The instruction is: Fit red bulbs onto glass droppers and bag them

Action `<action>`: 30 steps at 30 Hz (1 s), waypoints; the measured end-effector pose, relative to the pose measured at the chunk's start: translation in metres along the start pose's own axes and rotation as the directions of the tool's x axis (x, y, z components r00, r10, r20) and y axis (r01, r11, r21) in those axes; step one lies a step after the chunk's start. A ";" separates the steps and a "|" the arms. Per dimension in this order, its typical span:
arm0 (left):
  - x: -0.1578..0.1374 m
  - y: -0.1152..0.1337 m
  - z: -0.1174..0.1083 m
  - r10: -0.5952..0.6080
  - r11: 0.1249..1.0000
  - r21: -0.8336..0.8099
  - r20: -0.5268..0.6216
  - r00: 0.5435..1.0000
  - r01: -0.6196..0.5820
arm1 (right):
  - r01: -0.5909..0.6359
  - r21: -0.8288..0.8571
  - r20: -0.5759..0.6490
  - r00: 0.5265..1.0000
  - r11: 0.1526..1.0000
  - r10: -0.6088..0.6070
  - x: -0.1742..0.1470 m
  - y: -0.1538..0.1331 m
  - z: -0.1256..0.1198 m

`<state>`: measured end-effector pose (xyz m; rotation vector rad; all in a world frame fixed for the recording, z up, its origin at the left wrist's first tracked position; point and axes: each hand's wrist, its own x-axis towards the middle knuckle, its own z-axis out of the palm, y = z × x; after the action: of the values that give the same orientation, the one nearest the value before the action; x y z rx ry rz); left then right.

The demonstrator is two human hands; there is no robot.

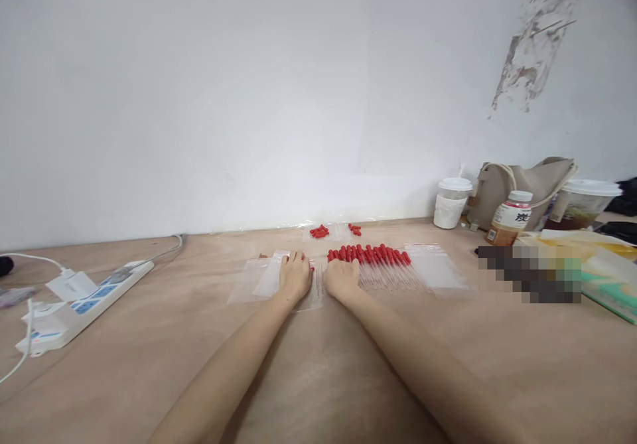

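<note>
My left hand (296, 275) rests on clear plastic bags, its fingers slightly apart and pointing forward. Beside it lies a clear bag (309, 302) with thin glass-like tubes (319, 278) and a bit of red showing. My right hand (342, 278) is closed at the left end of a row of droppers; whatever its fingers hold is hidden. These droppers (383, 258) have red bulbs facing the wall and slim clear tubes facing me. Farther back are two small piles of loose red bulbs, a left pile (319, 231) and a right pile (354, 229).
Flat clear bags (440, 270) lie right of the droppers. A white power strip (99, 304) with chargers and cables is at the left. A lidded cup (452, 204), a bottle (510, 220), a grey bag (540, 177) and another cup (580, 205) stand at the right.
</note>
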<state>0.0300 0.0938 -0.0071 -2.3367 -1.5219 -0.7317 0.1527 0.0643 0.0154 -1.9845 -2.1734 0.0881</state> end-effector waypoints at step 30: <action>-0.094 0.032 -0.044 0.086 0.717 -0.696 0.162 0.983 0.052 | 0.611 0.248 -0.395 0.773 0.752 -0.497 -0.092 0.068 0.034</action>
<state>0.0163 -0.0134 -0.0190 -3.0270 -1.4526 -1.3113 0.2209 -0.0172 -0.0393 -1.0044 -2.2388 0.0790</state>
